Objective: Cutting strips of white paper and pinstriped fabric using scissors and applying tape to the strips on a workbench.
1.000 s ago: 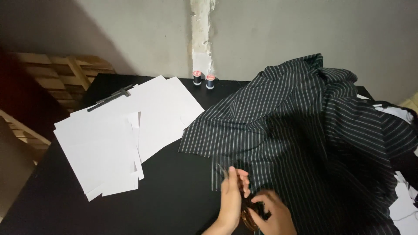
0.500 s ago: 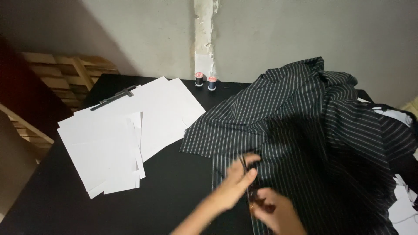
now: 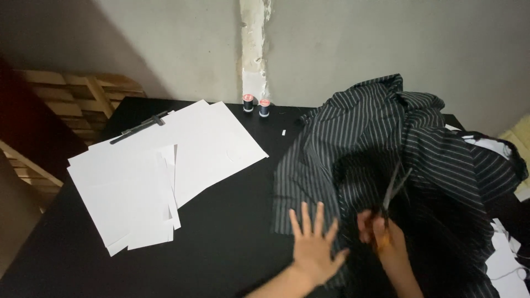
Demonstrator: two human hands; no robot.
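A black table (image 3: 221, 243) carries everything. On its left half lies a spread of overlapping white paper sheets (image 3: 165, 165), with a dark ruler-like strip (image 3: 138, 127) across their far edge. Two small thread spools (image 3: 256, 104) stand upright, side by side, at the far edge. A heap of black pinstriped fabric (image 3: 408, 165) covers the right half. White paper scraps (image 3: 505, 259) lie along the right edge.

grey plaster wall (image 3: 386, 44) split by chipped white strip (image 3: 253, 49); wooden pallets (image 3: 83, 105) stacked left; black table (image 3: 221, 221) dimly lit.
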